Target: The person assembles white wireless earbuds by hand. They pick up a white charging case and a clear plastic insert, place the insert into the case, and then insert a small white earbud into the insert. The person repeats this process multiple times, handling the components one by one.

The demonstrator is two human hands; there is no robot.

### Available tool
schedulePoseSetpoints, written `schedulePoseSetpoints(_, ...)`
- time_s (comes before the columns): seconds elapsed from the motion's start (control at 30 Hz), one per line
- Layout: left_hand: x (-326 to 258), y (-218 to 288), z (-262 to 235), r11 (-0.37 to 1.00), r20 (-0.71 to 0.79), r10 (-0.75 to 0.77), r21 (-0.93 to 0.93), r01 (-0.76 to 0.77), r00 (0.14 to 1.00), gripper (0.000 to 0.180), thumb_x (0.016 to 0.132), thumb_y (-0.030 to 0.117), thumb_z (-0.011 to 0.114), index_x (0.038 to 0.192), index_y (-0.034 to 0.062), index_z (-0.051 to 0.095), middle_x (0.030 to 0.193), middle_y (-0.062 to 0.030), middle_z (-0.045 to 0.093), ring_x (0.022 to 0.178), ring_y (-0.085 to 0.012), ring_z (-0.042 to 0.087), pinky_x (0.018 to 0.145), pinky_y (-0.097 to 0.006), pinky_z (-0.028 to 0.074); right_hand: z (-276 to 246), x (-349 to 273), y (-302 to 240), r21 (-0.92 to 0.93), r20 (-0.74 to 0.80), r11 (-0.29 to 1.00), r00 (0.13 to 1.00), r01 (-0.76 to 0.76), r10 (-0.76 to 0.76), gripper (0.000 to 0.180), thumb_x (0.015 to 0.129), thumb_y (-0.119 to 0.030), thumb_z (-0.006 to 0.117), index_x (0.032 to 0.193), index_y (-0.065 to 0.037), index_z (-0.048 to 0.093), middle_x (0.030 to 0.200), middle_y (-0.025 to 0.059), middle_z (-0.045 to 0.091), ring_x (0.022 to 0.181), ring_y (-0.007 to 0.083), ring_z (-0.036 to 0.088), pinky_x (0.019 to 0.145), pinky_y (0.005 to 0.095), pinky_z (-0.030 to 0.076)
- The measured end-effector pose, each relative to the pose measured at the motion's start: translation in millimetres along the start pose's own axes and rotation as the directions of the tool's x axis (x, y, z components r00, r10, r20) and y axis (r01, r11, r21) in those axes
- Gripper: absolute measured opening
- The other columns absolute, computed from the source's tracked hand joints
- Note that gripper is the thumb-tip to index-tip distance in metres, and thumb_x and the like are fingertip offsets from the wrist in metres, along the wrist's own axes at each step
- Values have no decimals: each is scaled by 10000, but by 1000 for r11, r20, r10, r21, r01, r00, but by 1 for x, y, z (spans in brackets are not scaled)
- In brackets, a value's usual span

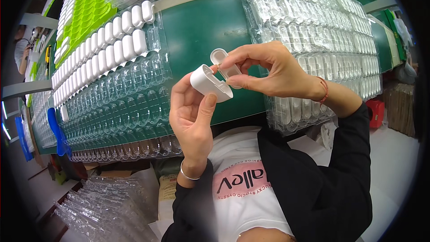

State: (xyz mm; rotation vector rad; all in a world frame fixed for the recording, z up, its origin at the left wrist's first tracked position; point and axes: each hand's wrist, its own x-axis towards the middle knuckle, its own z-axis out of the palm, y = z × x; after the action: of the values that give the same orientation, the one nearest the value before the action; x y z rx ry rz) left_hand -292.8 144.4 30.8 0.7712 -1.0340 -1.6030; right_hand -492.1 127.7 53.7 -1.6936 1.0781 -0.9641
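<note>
Above the front of the green bench, my left hand [195, 118] is wrapped round a white earbud case body [210, 85], tilted with its hollow side toward my right hand. My right hand [273, 69] pinches a slim white case lid [219, 57] between thumb and fingers, close against the body's opening. Whether lid and body are joined there I cannot tell. My fingers cover part of both pieces.
To the left, a clear plastic tray [121, 89] carries rows of white shells [118, 51]. Stacked clear trays [313, 31] of small pieces lie on the right. A green bench top [206, 18] runs between, with green trays [92, 6] at the far left.
</note>
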Motion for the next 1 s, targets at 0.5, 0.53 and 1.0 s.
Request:
schedulePoseSetpoints(0.5, -1, 1, -3, 991, 8, -115, -74, 115, 993, 484, 883, 21, 624, 1309, -69, 414, 1212, -152, 570, 1107, -188, 572, 943, -325, 470, 8, 0, 1, -123, -109, 985, 985, 119, -132, 181, 838, -74, 692, 1017, -49, 691, 900, 70, 696, 711, 145, 648, 625, 261, 524)
schedulePoseSetpoints(0.53, -1, 0, -4, 989, 6, -115, -91, 115, 993, 468, 878, 12, 632, 1294, -59, 429, 1200, -149, 576, 1103, -191, 576, 933, -327, 481, 8, 0, 0, -162, -105, 979, 985, 122, -140, 180, 837, -77, 694, 1015, -54, 689, 892, 69, 691, 701, 150, 646, 615, 263, 522)
schedulePoseSetpoints(1.0, 0, -1, -4, 992, -17, -97, -83, 95, 995, 401, 861, -5, 662, 1218, -42, 484, 1158, -146, 596, 1070, -191, 589, 897, -323, 507, 14, -3, 3, -402, -150, 886, 938, 231, -312, 195, 816, -69, 693, 1004, -103, 657, 832, 58, 635, 647, 230, 635, 531, 314, 505)
